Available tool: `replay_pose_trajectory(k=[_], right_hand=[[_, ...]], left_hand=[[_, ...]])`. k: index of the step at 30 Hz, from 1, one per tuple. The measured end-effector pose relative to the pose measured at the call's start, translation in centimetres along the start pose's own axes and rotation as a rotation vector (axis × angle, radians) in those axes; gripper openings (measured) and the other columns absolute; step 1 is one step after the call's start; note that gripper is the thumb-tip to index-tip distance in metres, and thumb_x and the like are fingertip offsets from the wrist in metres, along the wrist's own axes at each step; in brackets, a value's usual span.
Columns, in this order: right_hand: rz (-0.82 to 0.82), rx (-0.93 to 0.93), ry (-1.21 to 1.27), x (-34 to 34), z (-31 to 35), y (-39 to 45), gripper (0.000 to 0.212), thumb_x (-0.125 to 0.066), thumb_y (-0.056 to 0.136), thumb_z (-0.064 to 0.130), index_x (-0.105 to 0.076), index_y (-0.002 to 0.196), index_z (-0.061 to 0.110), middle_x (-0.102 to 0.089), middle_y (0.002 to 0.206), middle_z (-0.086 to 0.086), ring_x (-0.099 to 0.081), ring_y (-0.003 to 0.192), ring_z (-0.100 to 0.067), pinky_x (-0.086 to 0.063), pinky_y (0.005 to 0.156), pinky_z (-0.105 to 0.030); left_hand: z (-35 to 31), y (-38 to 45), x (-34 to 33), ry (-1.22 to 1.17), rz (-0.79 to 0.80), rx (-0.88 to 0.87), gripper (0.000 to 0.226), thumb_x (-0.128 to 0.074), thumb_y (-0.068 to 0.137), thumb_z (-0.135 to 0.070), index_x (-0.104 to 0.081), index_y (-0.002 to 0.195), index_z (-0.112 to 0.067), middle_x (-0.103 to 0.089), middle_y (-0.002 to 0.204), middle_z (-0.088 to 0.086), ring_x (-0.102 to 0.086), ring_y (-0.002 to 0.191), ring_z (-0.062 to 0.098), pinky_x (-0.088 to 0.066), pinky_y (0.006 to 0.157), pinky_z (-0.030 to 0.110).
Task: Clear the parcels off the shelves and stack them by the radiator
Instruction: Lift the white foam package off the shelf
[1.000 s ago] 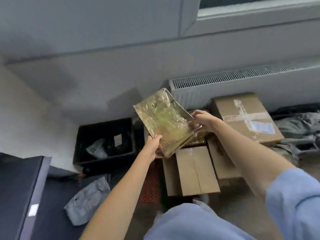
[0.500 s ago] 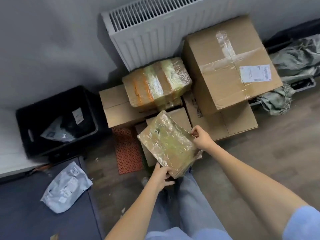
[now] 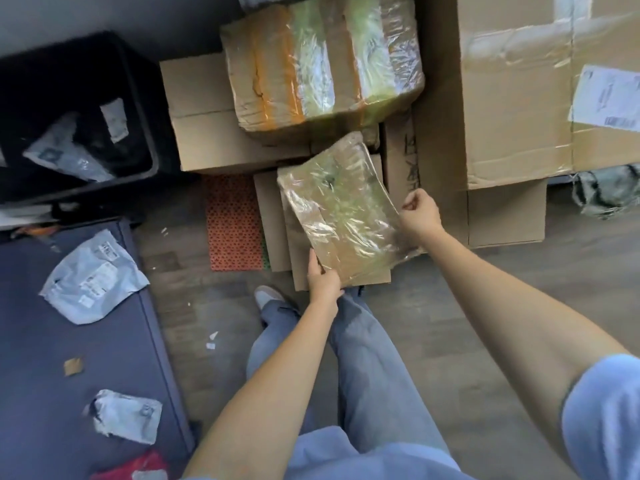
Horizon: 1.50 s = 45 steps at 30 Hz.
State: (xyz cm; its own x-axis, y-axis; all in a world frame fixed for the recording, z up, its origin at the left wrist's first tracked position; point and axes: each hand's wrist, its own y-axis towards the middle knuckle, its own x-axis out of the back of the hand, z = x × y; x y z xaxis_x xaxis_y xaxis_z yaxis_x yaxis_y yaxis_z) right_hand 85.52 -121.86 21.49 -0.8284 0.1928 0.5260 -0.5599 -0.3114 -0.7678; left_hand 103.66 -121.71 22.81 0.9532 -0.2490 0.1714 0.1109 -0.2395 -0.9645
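A flat parcel [image 3: 341, 209] wrapped in glossy tape lies tilted over a low cardboard box [image 3: 273, 223] in front of me. My left hand [image 3: 322, 277] grips its near corner. My right hand [image 3: 420, 213] pinches its right edge. Behind it sits a bulky tape-wrapped parcel [image 3: 322, 64] with orange and green bands, resting on another cardboard box [image 3: 204, 112]. A large taped box [image 3: 512, 91] with a white label stands at the right. The radiator is out of view.
A black crate [image 3: 86, 109] with a grey mailer bag stands at the left. Grey mailer bags [image 3: 91, 275] and scraps lie on a dark blue surface [image 3: 69, 358] at the lower left. A red perforated mat [image 3: 233, 223] lies on the wood floor. My legs are below.
The view has tipped down and closer to the stack. Both hands have lowered the flat parcel from chest height onto the low box.
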Motion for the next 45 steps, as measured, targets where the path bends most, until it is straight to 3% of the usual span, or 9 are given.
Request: replay_pose_trajectory(k=[4,7,13,16,20,26,31,36,45], right_hand=[[0.012,-0.040,0.004,0.2,-2.3,-0.8,0.027,-0.057,0.084,0.008,-0.060,0.111,0.013,-0.062,0.095,-0.005,-0.055,0.087,-0.023,-0.044,0.078,-0.032],[-0.097,-0.014,0.047,1.7,-1.7,-0.2,0.032,-0.050,0.085,0.003,-0.060,0.115,0.012,-0.061,0.115,-0.013,-0.058,0.097,-0.026,-0.048,0.085,-0.034],[-0.124,0.060,-0.160,2.1,0.0,-1.2,0.060,-0.042,0.090,0.003,-0.024,0.147,0.009,-0.030,0.146,-0.014,-0.043,0.126,-0.031,-0.036,0.104,-0.038],[-0.030,0.143,-0.215,1.1,0.1,-3.9,0.065,-0.043,0.088,0.000,-0.020,0.148,0.009,-0.026,0.151,-0.012,-0.030,0.138,-0.027,-0.029,0.110,-0.038],[0.075,0.190,-0.253,1.3,2.8,-8.5,0.068,-0.046,0.088,0.002,-0.016,0.149,0.010,-0.024,0.153,-0.012,-0.025,0.141,-0.028,-0.027,0.113,-0.039],[0.054,0.379,-0.176,4.0,14.4,-16.3,0.072,-0.042,0.089,0.002,-0.008,0.151,0.017,-0.028,0.152,-0.011,-0.048,0.125,-0.029,-0.047,0.089,-0.036],[0.001,0.582,-0.227,4.8,24.9,-24.6,0.069,-0.043,0.088,0.008,-0.014,0.150,0.013,-0.034,0.149,-0.015,-0.042,0.129,-0.033,-0.038,0.103,-0.039],[-0.008,0.794,-0.259,2.8,36.2,-34.4,0.059,-0.047,0.090,0.008,-0.029,0.145,0.007,-0.047,0.139,-0.021,-0.049,0.123,-0.035,-0.040,0.099,-0.038],[0.175,1.270,-0.195,-7.5,48.6,-58.6,0.055,-0.048,0.091,0.012,-0.034,0.144,0.012,-0.049,0.136,-0.018,-0.049,0.120,-0.032,-0.040,0.095,-0.031]], left_hand=[[-1.3,0.8,0.2,0.087,0.040,-0.138,0.067,-0.039,0.092,0.004,-0.028,0.145,-0.037,-0.044,0.144,-0.004,-0.058,0.099,0.014,-0.052,0.079,0.033],[-2.8,1.0,-1.3,0.156,0.057,-0.233,0.065,-0.038,0.094,0.000,-0.023,0.146,-0.036,-0.035,0.149,-0.007,-0.054,0.109,0.013,-0.051,0.076,0.027],[-3.3,0.5,-5.5,0.288,0.178,-0.203,0.080,-0.037,0.090,0.008,-0.009,0.148,-0.040,-0.028,0.153,-0.005,-0.048,0.122,0.023,-0.048,0.068,0.021],[-4.3,0.0,-4.4,0.444,0.216,-0.196,0.083,-0.038,0.090,0.005,0.001,0.147,-0.040,-0.028,0.153,0.000,-0.056,0.102,0.023,-0.045,0.056,0.018],[-9.7,-2.6,0.1,0.601,0.222,-0.233,0.064,-0.038,0.096,-0.012,-0.010,0.150,-0.031,-0.026,0.153,0.004,-0.049,0.116,0.024,-0.040,0.080,0.024],[-17.9,-10.6,10.1,0.591,0.079,-0.478,0.050,-0.036,0.098,-0.016,-0.029,0.147,-0.026,-0.054,0.115,0.001,-0.043,0.070,0.004,-0.036,0.057,0.020],[-22.1,-18.7,20.6,0.607,-0.025,-0.757,0.050,-0.041,0.097,-0.017,-0.031,0.145,-0.028,-0.034,0.150,0.007,-0.045,0.128,0.028,-0.044,0.090,0.029],[-25.8,-29.0,34.6,0.599,-0.310,-1.014,0.047,-0.042,0.097,-0.014,-0.037,0.142,-0.027,-0.034,0.149,0.008,-0.050,0.109,0.017,-0.036,0.093,0.022],[-20.5,-45.4,55.4,0.286,-0.914,-1.401,0.042,-0.043,0.094,-0.006,-0.048,0.135,-0.014,-0.050,0.134,0.009,-0.044,0.126,0.021,-0.030,0.103,0.022]])
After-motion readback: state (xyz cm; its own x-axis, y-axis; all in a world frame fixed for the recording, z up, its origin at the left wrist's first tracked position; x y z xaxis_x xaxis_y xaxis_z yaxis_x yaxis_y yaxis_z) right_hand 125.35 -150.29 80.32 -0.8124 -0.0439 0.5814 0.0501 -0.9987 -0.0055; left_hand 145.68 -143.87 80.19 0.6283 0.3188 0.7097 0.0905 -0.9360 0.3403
